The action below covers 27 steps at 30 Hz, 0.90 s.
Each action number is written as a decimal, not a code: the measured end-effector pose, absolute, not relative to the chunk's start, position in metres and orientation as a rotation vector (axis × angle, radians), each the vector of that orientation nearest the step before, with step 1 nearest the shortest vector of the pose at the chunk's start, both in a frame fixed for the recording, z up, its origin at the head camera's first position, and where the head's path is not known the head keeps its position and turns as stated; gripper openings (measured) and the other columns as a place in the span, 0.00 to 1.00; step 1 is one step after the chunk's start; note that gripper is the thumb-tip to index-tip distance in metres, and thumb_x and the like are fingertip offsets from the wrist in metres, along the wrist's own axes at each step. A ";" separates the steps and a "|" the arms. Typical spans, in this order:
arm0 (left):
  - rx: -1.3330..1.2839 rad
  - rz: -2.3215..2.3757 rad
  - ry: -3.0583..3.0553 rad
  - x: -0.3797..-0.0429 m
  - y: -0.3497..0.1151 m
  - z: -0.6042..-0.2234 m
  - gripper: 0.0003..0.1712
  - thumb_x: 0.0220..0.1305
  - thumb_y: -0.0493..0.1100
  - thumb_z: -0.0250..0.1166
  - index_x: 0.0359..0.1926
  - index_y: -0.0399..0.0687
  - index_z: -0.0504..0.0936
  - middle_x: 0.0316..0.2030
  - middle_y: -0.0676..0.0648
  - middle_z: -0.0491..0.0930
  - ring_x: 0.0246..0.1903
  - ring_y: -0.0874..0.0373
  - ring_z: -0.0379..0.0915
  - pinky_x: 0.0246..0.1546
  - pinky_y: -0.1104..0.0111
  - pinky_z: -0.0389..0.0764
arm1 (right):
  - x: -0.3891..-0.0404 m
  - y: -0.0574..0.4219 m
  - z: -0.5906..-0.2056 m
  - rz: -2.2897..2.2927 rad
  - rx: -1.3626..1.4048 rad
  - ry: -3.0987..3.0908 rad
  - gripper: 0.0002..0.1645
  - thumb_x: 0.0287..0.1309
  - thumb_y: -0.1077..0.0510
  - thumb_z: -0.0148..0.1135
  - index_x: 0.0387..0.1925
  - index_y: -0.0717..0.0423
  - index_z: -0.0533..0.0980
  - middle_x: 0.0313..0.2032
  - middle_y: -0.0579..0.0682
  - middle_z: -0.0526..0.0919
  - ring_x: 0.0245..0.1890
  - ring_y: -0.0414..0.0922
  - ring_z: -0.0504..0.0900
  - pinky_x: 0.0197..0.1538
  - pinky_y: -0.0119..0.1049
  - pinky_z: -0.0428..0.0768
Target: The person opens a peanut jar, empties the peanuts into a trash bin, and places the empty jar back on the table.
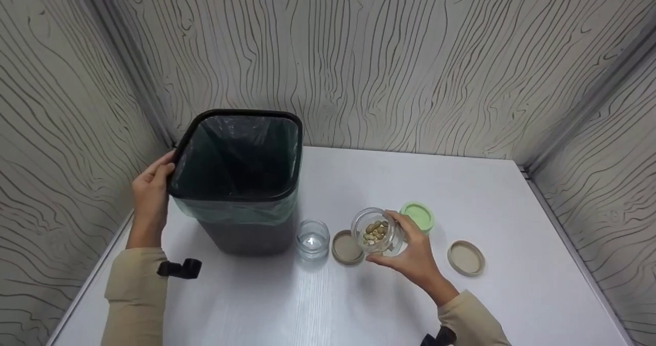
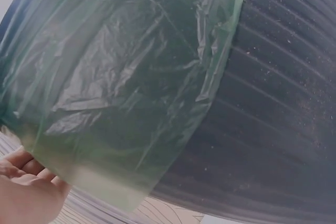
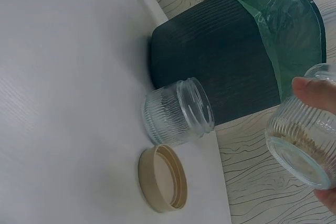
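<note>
Jar clear, ribbed (brown nuts inside), tilted; right fingers curled round it, left fingers gripping bin rim.

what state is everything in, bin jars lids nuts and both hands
bin: open, upright
green liner: folded over the bin's rim
held jar: uncapped, tilted
nuts: inside the held jar
other jar: uncapped, upright, looks empty
two beige lids: off, on table
green lid: off both jars
left hand: grips bin's rim
right hand: holds tilted jar
</note>
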<state>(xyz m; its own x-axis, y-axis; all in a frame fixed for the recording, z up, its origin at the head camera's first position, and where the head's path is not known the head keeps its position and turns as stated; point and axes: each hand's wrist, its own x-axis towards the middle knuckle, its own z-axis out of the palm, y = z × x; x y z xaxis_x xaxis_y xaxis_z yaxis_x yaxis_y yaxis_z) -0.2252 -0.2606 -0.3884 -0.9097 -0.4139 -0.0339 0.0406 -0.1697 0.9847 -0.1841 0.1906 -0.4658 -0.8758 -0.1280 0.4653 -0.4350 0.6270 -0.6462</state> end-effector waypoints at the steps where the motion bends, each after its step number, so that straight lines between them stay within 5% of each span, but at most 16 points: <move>1: 0.433 -2.144 -1.820 -0.227 -0.260 -0.388 0.24 0.72 0.43 0.51 0.66 0.43 0.71 0.64 0.51 0.73 0.50 0.73 0.75 0.46 0.86 0.77 | -0.186 0.190 -0.463 1.128 0.456 -2.465 0.53 0.21 0.53 0.85 0.57 0.61 0.73 0.53 0.53 0.81 0.55 0.38 0.77 0.57 0.29 0.79; 5: 0.446 -2.126 -1.888 -0.230 -0.261 -0.386 0.25 0.71 0.45 0.52 0.66 0.45 0.70 0.70 0.50 0.66 0.53 0.71 0.71 0.47 0.87 0.75 | -0.190 0.185 -0.453 1.135 0.481 -2.451 0.54 0.20 0.54 0.86 0.57 0.62 0.73 0.53 0.53 0.81 0.54 0.36 0.76 0.55 0.31 0.81; 13: 0.425 -2.122 -1.922 -0.232 -0.264 -0.386 0.25 0.72 0.45 0.52 0.67 0.44 0.69 0.63 0.51 0.70 0.48 0.74 0.72 0.45 0.86 0.75 | -0.198 0.179 -0.443 1.105 0.544 -2.468 0.53 0.21 0.55 0.85 0.57 0.62 0.72 0.53 0.54 0.81 0.52 0.47 0.79 0.54 0.40 0.82; 27: 0.431 -2.071 -1.986 -0.235 -0.266 -0.386 0.24 0.72 0.45 0.51 0.66 0.45 0.71 0.64 0.50 0.70 0.50 0.73 0.71 0.46 0.86 0.74 | -0.213 0.163 -0.419 1.118 0.629 -2.444 0.52 0.25 0.53 0.84 0.58 0.62 0.71 0.53 0.56 0.80 0.52 0.49 0.80 0.53 0.45 0.83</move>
